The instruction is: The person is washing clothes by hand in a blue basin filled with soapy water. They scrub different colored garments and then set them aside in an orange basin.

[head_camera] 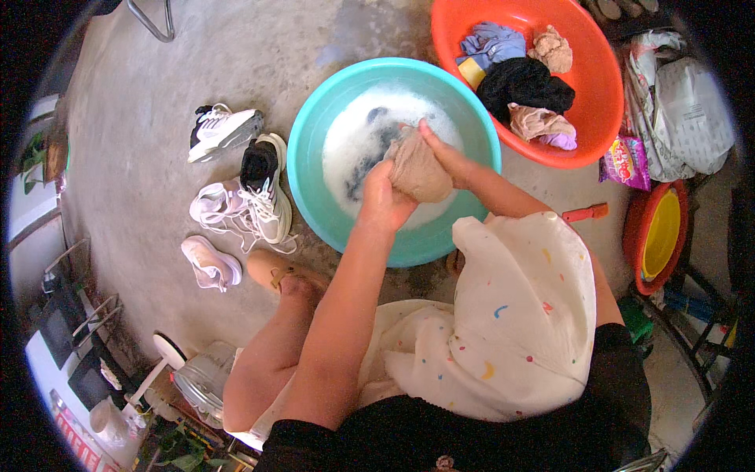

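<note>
A turquoise plastic basin stands on the floor before me, holding foamy water with dark fabric partly under the suds. Over the water, a wet beige cloth is bunched between both hands. My left hand grips its lower left side, and my right hand closes on its upper right side. Patterned white fabric covers my lap and comes up to the basin's near right rim.
Behind right, an orange-red basin holds clothes, including black fabric. Several sneakers lie left of the turquoise basin. A red-handled brush, a purple packet, plastic bags and a yellow basin are at right.
</note>
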Demonstrator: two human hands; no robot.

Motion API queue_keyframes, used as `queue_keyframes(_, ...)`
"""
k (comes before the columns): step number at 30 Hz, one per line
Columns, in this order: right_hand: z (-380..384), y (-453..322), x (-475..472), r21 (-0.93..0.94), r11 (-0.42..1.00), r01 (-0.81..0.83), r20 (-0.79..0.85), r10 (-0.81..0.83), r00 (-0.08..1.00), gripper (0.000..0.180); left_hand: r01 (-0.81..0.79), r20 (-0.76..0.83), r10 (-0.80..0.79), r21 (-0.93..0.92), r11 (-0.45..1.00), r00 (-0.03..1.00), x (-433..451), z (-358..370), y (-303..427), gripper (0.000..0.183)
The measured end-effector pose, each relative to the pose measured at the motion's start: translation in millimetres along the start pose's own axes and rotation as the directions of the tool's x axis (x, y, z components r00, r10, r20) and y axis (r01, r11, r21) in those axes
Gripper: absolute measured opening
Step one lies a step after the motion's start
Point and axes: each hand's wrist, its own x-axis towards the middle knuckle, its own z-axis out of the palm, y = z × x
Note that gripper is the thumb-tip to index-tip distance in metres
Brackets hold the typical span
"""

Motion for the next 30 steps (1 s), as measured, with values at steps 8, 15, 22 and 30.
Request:
queue_keyframes(8, 26, -26, -29, -0.798, 0.533, 0.280, 0.078, -0.370, 0.926, 0.056, -0.007, -0.043, 0.007, -0.001, 1.000, 0.999, -3, -24, 27, 0.057)
queue_keyframes(15, 69, -15, -51, -0.785, -0.357, 0.507, 0.617, -0.519, 0.591, 0.040, -0.003, 0.107, 0.024, -0.188, 0.982, 0.994, -25, 5, 26, 0.068)
queue_keyframes(22, 88, -16, -58, -0.851, -0.194, 0.488, 0.513, -0.505, 0.694, 0.040, -0.119, 0.038, 0.131, -0.227, 0.967, 0.991, -17, -3, 29, 0.050)
queue_keyframes(30, 91, -9, -44, -0.830, 0.352, 0.432, 0.171, -0.577, 0.798, 0.035, -0.242, -0.111, 0.224, -0.192, 0.951, 0.968, 2, -22, 15, 0.038)
